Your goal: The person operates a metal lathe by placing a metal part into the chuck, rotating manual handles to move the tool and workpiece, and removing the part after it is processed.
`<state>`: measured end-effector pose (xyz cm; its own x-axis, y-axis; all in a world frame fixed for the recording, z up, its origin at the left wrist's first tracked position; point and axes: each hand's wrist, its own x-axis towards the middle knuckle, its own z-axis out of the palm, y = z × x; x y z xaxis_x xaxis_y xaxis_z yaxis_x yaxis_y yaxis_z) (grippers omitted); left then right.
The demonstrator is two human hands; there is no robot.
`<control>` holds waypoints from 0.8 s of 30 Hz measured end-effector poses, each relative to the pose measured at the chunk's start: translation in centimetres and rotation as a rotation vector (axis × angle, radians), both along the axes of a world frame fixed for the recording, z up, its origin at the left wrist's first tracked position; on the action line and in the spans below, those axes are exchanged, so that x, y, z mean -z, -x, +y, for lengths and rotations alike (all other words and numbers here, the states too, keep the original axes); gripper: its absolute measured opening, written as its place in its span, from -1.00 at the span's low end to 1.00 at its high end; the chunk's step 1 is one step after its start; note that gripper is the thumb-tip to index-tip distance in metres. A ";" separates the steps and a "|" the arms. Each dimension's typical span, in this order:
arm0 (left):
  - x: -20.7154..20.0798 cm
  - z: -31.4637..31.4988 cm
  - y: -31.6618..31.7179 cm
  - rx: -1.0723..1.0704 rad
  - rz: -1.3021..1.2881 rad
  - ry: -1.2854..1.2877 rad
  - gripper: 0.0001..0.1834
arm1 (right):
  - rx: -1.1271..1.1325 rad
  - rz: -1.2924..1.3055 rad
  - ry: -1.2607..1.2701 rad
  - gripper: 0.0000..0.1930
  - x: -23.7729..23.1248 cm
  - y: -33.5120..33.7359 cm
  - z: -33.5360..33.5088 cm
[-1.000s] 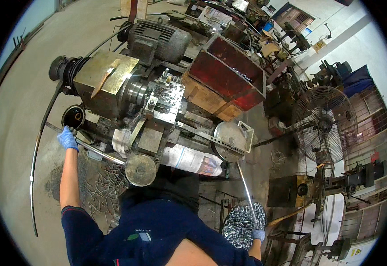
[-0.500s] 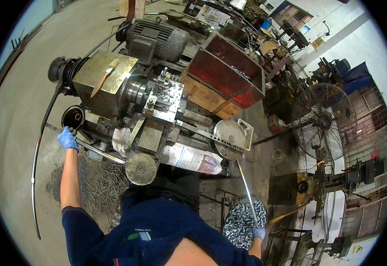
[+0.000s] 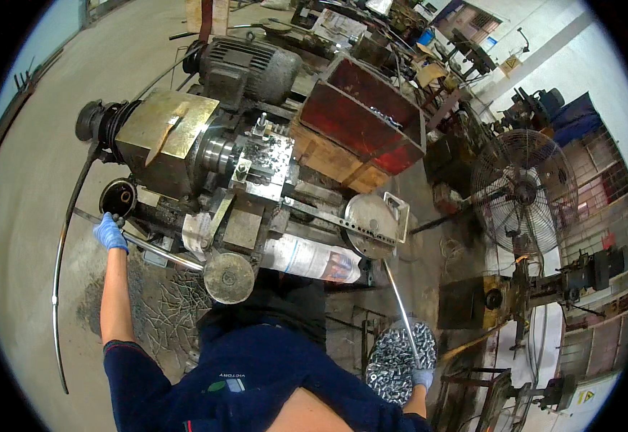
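Grimy grey-and-silver metal lathe (image 3: 262,167) is occupying the centre of the view, standing directly ahead of the person, its long axis running from upper left to lower right. Behind it, a dark red open-topped rectangular bin (image 3: 357,131) is sitting beyond the right half, and a dark grey ribbed motor (image 3: 249,70) is standing beyond the left half. A mass of small shiny metal pieces (image 3: 393,366) is lying heaped at the lower right, beside the right hand. A flat round pale metal disc (image 3: 370,225) is facing up at the lathe's right end. From its lower edge a straight silvery metal rod (image 3: 402,313) is running down and slightly right to the right hand; whether rod and disc are joined cannot be told. A slim grey metal bar (image 3: 166,252) is slanting from the left hand down to the lathe's front. The pale-blue gloved left hand (image 3: 110,232) is lying nearer the lathe body, its fingers curling at the bar's upper stretch; whether they are closing fully on it cannot be told. The pale-blue gloved right hand (image 3: 422,377) is clasping the rod's lower end, well apart from the lathe body.
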<state>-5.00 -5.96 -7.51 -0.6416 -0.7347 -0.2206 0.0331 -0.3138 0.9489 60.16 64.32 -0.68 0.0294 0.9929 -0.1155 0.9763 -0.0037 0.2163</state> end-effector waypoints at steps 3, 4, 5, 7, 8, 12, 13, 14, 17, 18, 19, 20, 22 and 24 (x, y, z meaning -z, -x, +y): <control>-0.1 0.1 0.0 -0.032 0.015 0.005 -0.88 | -0.034 -0.041 0.015 -0.55 -0.1 -0.1 -0.1; -0.1 0.2 -0.1 -0.045 0.027 0.009 -0.87 | -0.015 -0.033 0.003 -0.55 -0.1 0.0 0.0; -0.3 0.3 -0.1 -0.034 0.025 -0.001 -0.87 | 0.005 -0.025 -0.008 -0.54 0.0 -0.1 0.0; -0.5 0.4 -0.3 -0.026 0.011 -0.007 -0.86 | 0.023 -0.040 0.063 -0.51 0.1 -0.1 0.1; -0.6 0.5 -0.4 -0.013 0.011 -0.003 -0.85 | 0.049 -0.026 0.046 -0.51 0.3 -0.1 0.1; -0.6 0.3 -0.4 -0.027 -0.001 0.101 -0.84 | 0.086 0.012 0.016 -0.54 0.4 -0.2 0.0; -0.5 0.3 -0.4 -0.018 -0.004 0.054 -0.84 | 0.079 0.017 0.038 -0.52 0.3 -0.2 -0.1; -0.4 0.1 -0.3 -0.008 0.000 0.037 -0.85 | 0.063 0.018 0.039 -0.51 0.2 -0.2 -0.2; -0.1 -0.2 -0.1 0.010 0.027 0.014 -0.86 | 0.050 0.036 0.037 -0.47 0.1 -0.4 -0.4; 0.0 -0.3 -0.1 0.007 0.034 0.008 -0.86 | 0.036 0.012 0.008 -0.43 0.3 -0.4 -0.4; 0.0 -0.4 0.0 -0.009 0.015 0.022 -0.86 | 0.031 0.004 0.043 -0.45 0.3 -0.6 -0.3; 0.0 -0.3 0.0 -0.027 0.054 -0.006 -0.85 | 0.004 -0.020 0.007 -0.50 0.6 -0.7 -0.5; -0.2 -0.2 0.1 -0.030 0.032 -0.016 -0.85 | -0.040 -0.037 -0.050 -0.53 1.1 -1.1 -0.4; -0.5 0.0 0.0 -0.022 0.012 0.005 -0.86 | -0.027 -0.021 -0.009 -0.50 1.6 -1.5 -0.1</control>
